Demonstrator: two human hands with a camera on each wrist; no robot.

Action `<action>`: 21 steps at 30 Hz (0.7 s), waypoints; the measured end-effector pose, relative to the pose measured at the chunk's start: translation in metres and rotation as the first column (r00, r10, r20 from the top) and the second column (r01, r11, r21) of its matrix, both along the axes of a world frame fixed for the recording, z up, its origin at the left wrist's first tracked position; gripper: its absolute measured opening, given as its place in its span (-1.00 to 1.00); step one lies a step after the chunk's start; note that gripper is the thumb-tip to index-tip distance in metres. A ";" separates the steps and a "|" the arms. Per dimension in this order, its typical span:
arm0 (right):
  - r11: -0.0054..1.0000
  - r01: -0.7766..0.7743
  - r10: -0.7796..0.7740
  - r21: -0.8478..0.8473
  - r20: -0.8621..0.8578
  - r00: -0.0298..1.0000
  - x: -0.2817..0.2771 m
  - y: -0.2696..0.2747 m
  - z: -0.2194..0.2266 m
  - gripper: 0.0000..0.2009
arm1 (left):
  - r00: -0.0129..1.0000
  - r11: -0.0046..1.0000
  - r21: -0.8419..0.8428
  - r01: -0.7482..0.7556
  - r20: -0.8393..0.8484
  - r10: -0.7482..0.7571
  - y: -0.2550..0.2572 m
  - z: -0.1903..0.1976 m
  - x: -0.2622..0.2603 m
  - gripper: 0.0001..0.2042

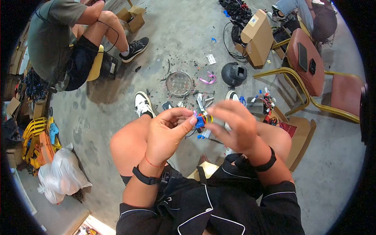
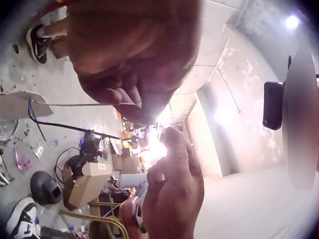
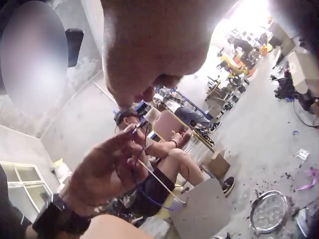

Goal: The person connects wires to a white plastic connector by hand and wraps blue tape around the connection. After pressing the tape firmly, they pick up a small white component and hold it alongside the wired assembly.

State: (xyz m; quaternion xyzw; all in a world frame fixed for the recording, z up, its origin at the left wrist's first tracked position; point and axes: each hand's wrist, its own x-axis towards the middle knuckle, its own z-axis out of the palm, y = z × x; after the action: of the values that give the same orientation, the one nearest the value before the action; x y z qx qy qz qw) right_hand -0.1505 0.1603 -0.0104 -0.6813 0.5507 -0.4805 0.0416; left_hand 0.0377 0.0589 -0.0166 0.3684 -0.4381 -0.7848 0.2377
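Note:
My left hand (image 1: pixel 166 131) pinches a small blue piece (image 1: pixel 200 122) with thumb and fingers, above the lap; coloured wires stand out around it. Close on its right is my right hand (image 1: pixel 237 127), blurred, fingers bent beside a yellow wire (image 1: pixel 212 118); whether they grip it is unclear. In the right wrist view, my left hand (image 3: pixel 102 172) has a blue wire (image 3: pixel 154 201) and a pale cord (image 3: pixel 162 175) hanging from it. My right hand (image 2: pixel 174 191) meets my left hand (image 2: pixel 132 55) near the fingertips in the left wrist view, where glare hides the contact.
On the floor ahead lie a round clear dish (image 1: pixel 179 84), a dark helmet (image 1: pixel 234 74), purple strips (image 1: pixel 208 78) and scattered bits. Cardboard boxes (image 1: pixel 254 37) and a chair (image 1: pixel 305 58) stand right. A seated person (image 1: pixel 58 43) is at left, above white bags (image 1: pixel 64 172).

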 end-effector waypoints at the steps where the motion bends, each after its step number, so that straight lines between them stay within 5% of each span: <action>1: 0.978 0.060 -0.092 0.200 0.156 0.984 -0.001 -0.004 0.007 -0.74 | 1.000 0.998 -0.062 0.028 0.008 -0.027 0.002 0.000 0.001 -0.83; 5: 0.918 -0.204 0.077 0.339 0.351 0.933 -0.012 -0.005 -0.005 -0.76 | 0.996 0.957 -0.281 0.073 0.071 -0.055 0.007 0.001 -0.001 -0.86; 9: 0.899 -0.217 0.109 0.380 0.285 0.952 -0.015 -0.005 -0.005 -0.82 | 0.990 0.909 -0.402 0.113 0.125 -0.068 0.006 0.000 -0.002 -0.86; 13: 0.952 -0.092 0.115 0.291 -0.064 0.991 -0.013 -0.002 -0.007 -0.83 | 0.969 0.926 -0.343 0.160 0.232 -0.081 0.006 0.001 -0.004 -0.86; 17: 0.987 -0.032 0.096 0.159 -0.418 0.903 -0.013 0.001 -0.009 -0.76 | 0.956 0.914 -0.349 0.208 0.271 -0.114 0.004 0.003 -0.005 -0.87; 19: 0.987 -0.037 0.103 0.153 -0.446 0.889 -0.012 0.001 -0.010 -0.75 | 0.915 0.712 -0.609 0.350 0.386 -0.121 0.000 0.006 -0.005 -0.83; 20: 0.988 -0.043 0.109 0.147 -0.474 0.874 -0.012 0.001 -0.010 -0.74 | 0.914 0.712 -0.607 0.351 0.386 -0.121 -0.001 0.004 -0.004 -0.83; 21: 0.988 -0.043 0.109 0.148 -0.474 0.874 -0.012 0.001 -0.011 -0.74 | 0.909 0.507 -0.770 0.388 0.410 -0.072 -0.002 0.001 -0.004 -0.81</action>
State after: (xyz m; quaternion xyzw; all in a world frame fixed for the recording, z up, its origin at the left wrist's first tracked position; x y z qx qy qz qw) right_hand -0.1620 0.1610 -0.0215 -0.7959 0.5472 -0.2570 -0.0323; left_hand 0.0341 0.0568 -0.0160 0.2708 -0.8374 -0.4304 0.2005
